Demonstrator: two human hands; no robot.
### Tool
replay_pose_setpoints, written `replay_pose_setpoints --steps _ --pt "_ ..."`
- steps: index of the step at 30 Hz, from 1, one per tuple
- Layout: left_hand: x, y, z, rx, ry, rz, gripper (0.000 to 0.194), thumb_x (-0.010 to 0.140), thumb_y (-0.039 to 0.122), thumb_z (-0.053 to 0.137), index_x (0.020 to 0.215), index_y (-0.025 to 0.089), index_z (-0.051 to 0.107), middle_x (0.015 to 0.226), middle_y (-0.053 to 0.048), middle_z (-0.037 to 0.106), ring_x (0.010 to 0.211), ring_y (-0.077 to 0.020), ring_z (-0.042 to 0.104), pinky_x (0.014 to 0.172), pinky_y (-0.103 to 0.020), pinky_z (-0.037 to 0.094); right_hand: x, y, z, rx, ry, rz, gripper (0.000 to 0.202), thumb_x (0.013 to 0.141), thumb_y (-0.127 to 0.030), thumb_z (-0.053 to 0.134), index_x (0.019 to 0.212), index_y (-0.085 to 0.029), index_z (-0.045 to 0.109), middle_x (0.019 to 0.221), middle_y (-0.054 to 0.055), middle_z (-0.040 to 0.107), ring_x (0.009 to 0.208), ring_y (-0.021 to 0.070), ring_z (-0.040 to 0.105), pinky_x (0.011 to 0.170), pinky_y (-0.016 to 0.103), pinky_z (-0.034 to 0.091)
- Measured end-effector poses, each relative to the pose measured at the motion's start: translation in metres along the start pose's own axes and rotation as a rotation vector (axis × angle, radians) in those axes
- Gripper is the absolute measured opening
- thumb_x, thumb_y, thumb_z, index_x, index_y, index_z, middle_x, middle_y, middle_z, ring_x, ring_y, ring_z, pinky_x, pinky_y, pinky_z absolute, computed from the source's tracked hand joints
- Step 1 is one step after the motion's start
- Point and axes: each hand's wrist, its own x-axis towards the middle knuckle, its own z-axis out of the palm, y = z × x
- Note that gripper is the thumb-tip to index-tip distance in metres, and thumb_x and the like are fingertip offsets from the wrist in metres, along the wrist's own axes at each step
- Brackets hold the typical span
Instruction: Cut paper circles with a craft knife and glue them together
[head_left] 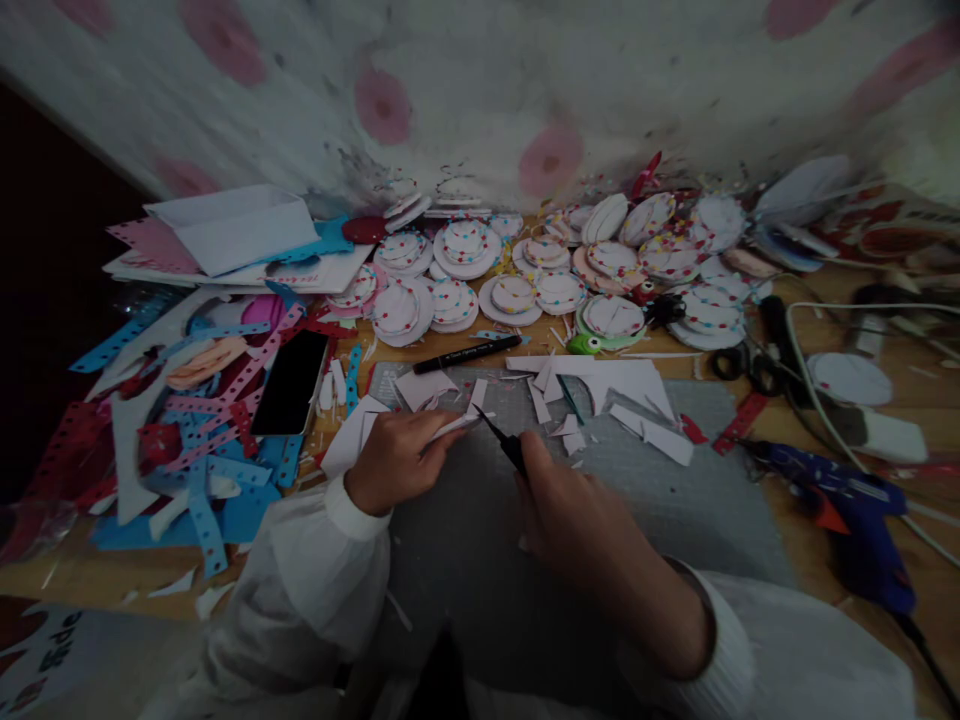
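My left hand (401, 458) is closed on a small white paper piece (452, 428), its fingers pinched above the grey cutting mat (450, 580). To the right of it, my right hand (581, 520) is wrapped round the dark handle of a thin-tipped tool (510, 443). It could be scissors or a knife; the dim view does not settle which. The tool's tip points up and left, close to the end of the paper piece. White paper scraps (550, 385) lie on the mat just beyond both hands.
Behind the mat are a black marker (466, 354) and several layered white paper discs (465, 247). A phone (291, 382) and punched coloured strips lie left. At right are black-handled scissors (746, 366), a blue glue gun (844, 490) and a white cable (814, 385).
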Motion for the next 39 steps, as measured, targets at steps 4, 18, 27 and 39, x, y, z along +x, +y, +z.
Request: replay_pose_setpoints --steps 4,18,27,39 --pt "-0.002 0.000 0.001 0.016 -0.003 0.022 0.016 0.091 0.024 0.054 0.093 0.014 0.067 0.075 -0.005 0.074 0.062 -0.0162 0.071 0.055 -0.023 0.051 0.002 0.000 -0.004 0.041 0.005 -0.030 0.032 0.090 -0.011 0.043 0.122 -0.013 0.041 0.078 0.008 0.072 0.068 0.0232 0.071 0.046 0.028 0.030" --pt "-0.003 -0.002 0.002 -0.015 -0.013 -0.008 0.017 0.092 0.026 0.055 0.095 0.014 0.068 0.078 -0.005 0.075 0.066 -0.0159 0.072 0.057 -0.023 0.052 0.007 -0.003 -0.003 0.104 -0.014 -0.013 0.028 0.093 -0.011 0.037 0.121 -0.015 0.039 0.083 0.007 0.070 0.071 0.0246 0.070 0.048 0.030 0.026" --pt "0.000 0.000 0.000 -0.007 -0.046 -0.024 0.020 0.092 0.027 0.053 0.096 0.015 0.069 0.080 -0.006 0.075 0.068 -0.0171 0.072 0.058 -0.023 0.054 0.008 -0.001 0.000 0.135 -0.025 -0.006 0.031 0.092 -0.009 0.037 0.122 -0.013 0.037 0.084 0.009 0.070 0.073 0.0243 0.069 0.050 0.029 0.025" --pt "-0.003 0.010 -0.010 -0.050 0.018 -0.174 0.014 0.089 0.026 0.057 0.093 0.017 0.068 0.077 -0.004 0.074 0.067 -0.0159 0.070 0.060 -0.023 0.051 0.008 0.005 -0.004 0.468 0.097 -0.110 0.004 0.092 -0.018 0.043 0.095 -0.017 0.044 0.071 0.003 0.063 0.058 0.0156 0.058 0.051 0.026 0.023"
